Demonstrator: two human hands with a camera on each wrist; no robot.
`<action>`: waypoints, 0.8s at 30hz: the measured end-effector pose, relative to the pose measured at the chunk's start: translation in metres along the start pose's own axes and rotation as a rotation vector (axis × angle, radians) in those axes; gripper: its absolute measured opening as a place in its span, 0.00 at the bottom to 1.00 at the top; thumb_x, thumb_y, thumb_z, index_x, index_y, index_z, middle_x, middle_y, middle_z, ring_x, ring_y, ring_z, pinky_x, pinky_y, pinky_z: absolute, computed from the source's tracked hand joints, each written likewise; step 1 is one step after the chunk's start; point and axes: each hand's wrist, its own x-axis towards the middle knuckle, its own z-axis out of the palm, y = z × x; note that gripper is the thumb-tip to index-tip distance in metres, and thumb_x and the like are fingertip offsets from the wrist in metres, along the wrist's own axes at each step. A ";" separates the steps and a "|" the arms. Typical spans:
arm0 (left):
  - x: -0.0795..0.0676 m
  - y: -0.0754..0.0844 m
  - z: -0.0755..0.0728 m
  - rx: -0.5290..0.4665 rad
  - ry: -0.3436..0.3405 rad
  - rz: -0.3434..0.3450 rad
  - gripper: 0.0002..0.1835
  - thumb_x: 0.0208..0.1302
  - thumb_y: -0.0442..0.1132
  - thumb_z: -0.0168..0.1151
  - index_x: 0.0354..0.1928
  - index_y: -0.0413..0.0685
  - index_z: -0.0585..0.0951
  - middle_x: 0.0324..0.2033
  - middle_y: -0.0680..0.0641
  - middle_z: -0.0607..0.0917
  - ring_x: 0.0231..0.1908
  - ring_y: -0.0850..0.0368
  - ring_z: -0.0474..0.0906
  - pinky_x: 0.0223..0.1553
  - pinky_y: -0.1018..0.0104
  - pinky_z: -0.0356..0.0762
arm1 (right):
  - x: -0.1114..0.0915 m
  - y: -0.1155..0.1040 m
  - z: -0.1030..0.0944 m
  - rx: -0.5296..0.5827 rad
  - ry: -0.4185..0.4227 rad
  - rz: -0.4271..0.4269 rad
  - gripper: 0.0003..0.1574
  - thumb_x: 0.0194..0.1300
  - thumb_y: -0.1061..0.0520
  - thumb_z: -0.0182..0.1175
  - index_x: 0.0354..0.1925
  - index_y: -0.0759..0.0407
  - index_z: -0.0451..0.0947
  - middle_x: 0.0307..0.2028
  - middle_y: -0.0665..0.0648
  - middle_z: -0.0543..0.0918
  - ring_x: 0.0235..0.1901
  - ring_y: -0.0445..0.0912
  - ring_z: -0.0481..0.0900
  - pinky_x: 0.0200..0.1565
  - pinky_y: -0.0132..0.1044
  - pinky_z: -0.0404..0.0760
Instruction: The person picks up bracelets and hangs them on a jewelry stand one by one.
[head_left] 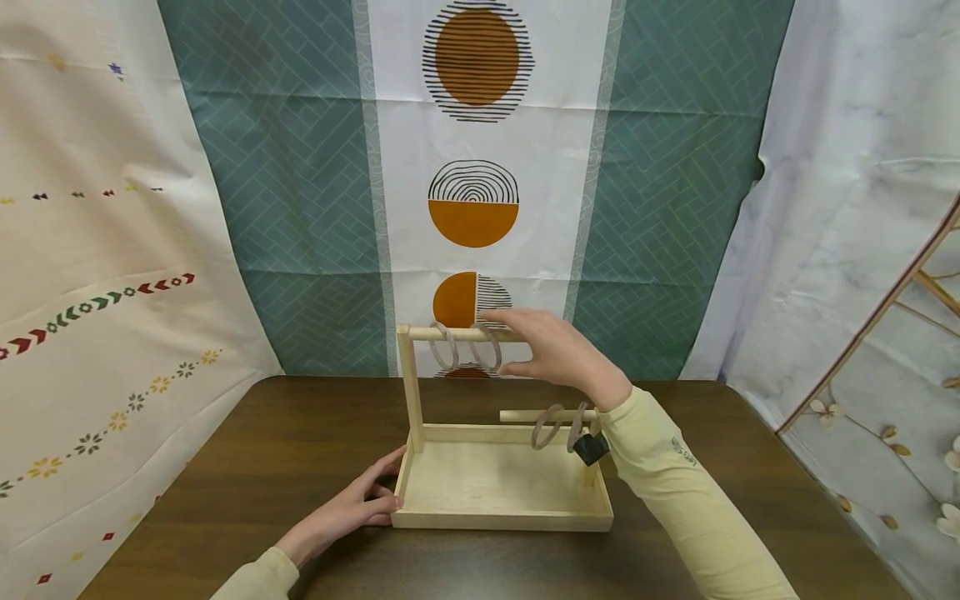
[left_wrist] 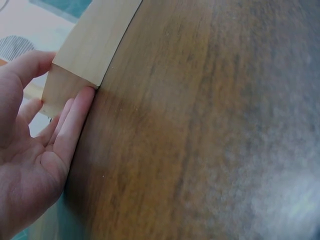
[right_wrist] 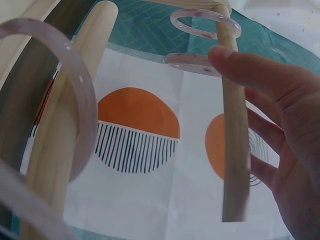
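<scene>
A pale wooden stand has a shallow tray base [head_left: 502, 522], a long upper bar [head_left: 462, 334] and a shorter lower bar [head_left: 517, 415]. My left hand [head_left: 348, 508] lies against the tray's left end, fingers pressed along that wall. Two translucent pinkish bangles [head_left: 498, 350] hang on the upper bar. My right hand [head_left: 558, 346] is spread around this bar, thumb below and fingers above. In the right wrist view its thumb tip meets the nearer bangle [right_wrist: 192, 62], the other bangle [right_wrist: 180, 20] lying farther along. Two more bangles [head_left: 536, 437] hang on the lower bar, below my right wrist.
The stand sits on a dark brown wooden table [head_left: 315, 442]. A small black block [head_left: 591, 448] shows under the right wrist, overlapping the lower bar's end. Behind the table hangs a green and white cloth [head_left: 300, 208]; patterned cloths flank both sides.
</scene>
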 end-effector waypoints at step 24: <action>-0.010 0.042 -0.013 0.219 0.061 0.073 0.42 0.70 0.42 0.60 0.77 0.42 0.49 0.67 0.24 0.61 0.54 0.41 0.78 0.45 0.52 0.84 | -0.109 -0.029 -0.033 -0.200 0.190 0.042 0.47 0.60 0.47 0.70 0.73 0.50 0.63 0.69 0.52 0.72 0.67 0.50 0.71 0.67 0.51 0.66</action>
